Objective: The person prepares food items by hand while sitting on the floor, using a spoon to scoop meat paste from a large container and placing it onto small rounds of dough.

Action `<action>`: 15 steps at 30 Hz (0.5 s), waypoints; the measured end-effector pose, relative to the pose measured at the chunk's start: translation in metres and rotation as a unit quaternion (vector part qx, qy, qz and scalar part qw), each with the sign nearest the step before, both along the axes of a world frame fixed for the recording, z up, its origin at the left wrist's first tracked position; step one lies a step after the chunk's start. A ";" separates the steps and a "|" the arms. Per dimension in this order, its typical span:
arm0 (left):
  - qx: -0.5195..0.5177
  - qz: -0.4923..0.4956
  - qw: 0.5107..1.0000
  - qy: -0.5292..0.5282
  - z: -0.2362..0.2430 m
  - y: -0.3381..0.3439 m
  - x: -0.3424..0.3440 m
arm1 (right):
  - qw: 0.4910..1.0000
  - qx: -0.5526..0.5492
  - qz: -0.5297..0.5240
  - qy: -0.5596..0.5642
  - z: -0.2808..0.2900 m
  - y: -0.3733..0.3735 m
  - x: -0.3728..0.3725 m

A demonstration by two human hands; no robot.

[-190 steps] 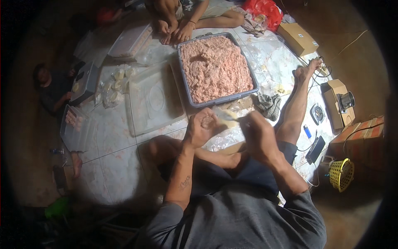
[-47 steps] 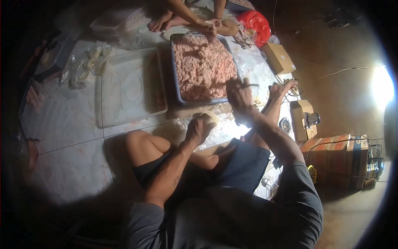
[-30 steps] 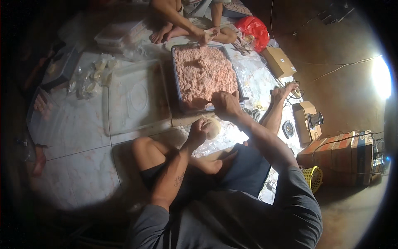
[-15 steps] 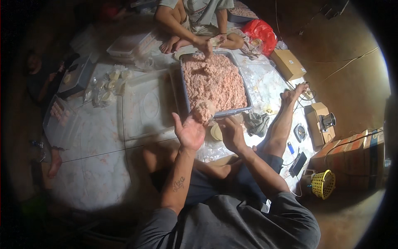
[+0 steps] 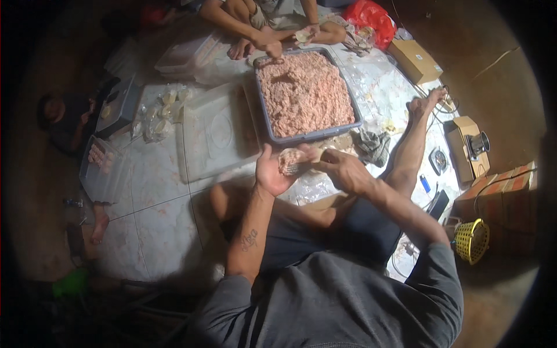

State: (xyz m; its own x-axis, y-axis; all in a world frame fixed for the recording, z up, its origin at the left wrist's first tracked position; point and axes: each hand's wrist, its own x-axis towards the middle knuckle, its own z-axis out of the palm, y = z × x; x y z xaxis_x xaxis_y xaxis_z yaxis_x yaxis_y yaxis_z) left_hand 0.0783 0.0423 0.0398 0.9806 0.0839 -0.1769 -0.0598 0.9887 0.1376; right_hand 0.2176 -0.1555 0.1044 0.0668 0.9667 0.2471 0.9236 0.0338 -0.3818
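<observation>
My left hand (image 5: pixel 272 177) is turned palm up, thumb spread, in front of the tub. Across its fingers rests a thin round wrapper with pink minced filling (image 5: pixel 289 160). My right hand (image 5: pixel 346 172) is closed, its fingers pinching a small pale flat thing (image 5: pixel 316 155) against the filling's right side; blur hides its exact kind. Just beyond both hands stands a grey rectangular tub (image 5: pixel 301 138), heaped with pink minced filling (image 5: pixel 307 95). Clear plastic (image 5: pixel 313 188) lies under my right hand.
A co-worker's hand (image 5: pixel 268 44) reaches to the tub's far edge. To the left are a translucent tray (image 5: pixel 194 165) and bagged wrappers (image 5: pixel 159 124). On the right lie a grey cloth (image 5: pixel 373 146), a blue lighter (image 5: pixel 425 184), a cardboard box (image 5: pixel 416 61) and a yellow basket (image 5: pixel 471 242).
My right hand has come up and left to the filling in my left hand, from beside a stack of round wrappers. The co-worker's hand has drawn back toward the tub's far edge.
</observation>
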 end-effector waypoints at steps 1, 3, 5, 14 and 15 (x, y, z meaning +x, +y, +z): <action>0.053 -0.052 0.997 0.010 0.001 -0.003 -0.004 | 0.996 0.028 0.019 0.079 -0.012 0.003 0.008; 0.048 -0.062 0.997 0.004 0.004 -0.003 -0.011 | 0.997 -0.008 0.037 -0.066 0.003 -0.003 0.025; 0.014 -0.075 0.997 -0.013 0.003 -0.006 -0.022 | 0.998 -0.031 0.036 -0.052 0.010 -0.007 0.018; 0.020 -0.009 0.994 -0.104 0.010 -0.017 -0.003 | 0.996 0.009 -0.061 0.062 -0.003 0.005 0.000; 0.016 0.014 1.000 0.014 0.011 -0.020 -0.002 | 0.990 -0.017 -0.090 0.103 -0.015 0.005 -0.003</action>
